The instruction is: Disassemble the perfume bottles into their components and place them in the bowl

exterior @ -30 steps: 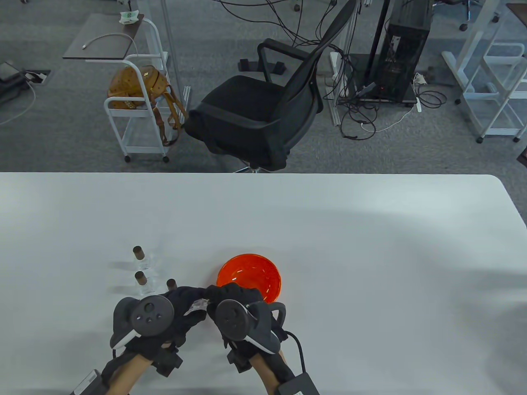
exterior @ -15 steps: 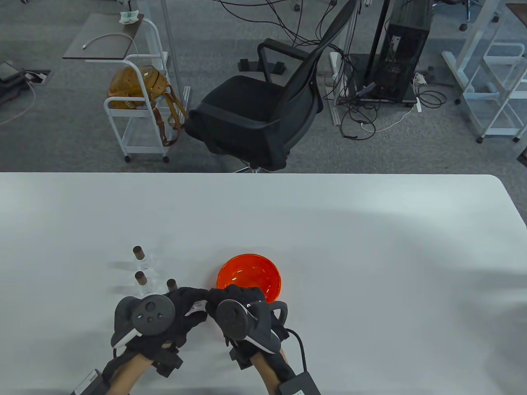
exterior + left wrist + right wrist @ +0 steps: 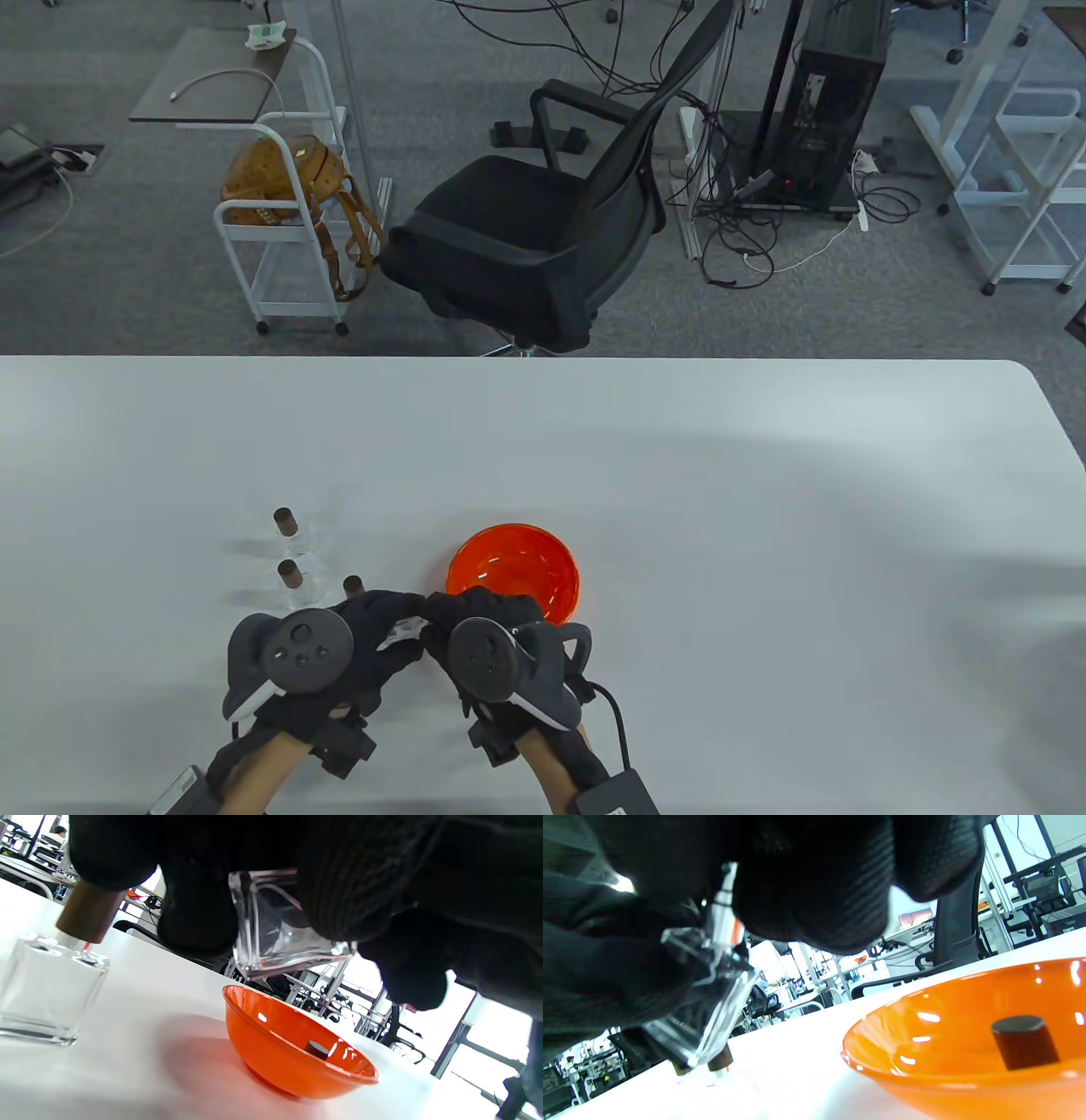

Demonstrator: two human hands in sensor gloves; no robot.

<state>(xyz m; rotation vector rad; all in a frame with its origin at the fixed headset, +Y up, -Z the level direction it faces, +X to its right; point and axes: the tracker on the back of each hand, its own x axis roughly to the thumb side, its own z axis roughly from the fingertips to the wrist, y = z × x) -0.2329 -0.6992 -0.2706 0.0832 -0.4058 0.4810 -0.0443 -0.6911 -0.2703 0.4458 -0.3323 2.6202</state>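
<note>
A clear square perfume bottle without a cap hangs just above the table, held between both hands. My left hand grips its glass body. My right hand curls its fingers round the silver sprayer on the bottle's neck. The bottle is tilted. Right beside the hands stands the orange bowl, its wall close to the bottle. One dark brown cap lies inside the bowl.
Three capped clear bottles stand left of the bowl: a far one, a middle one and a near one by my left fingers. An office chair stands beyond the table's far edge.
Both hands keep hold of the bottle in nearly the same place. My left hand has drifted slightly to the left and nearer.
</note>
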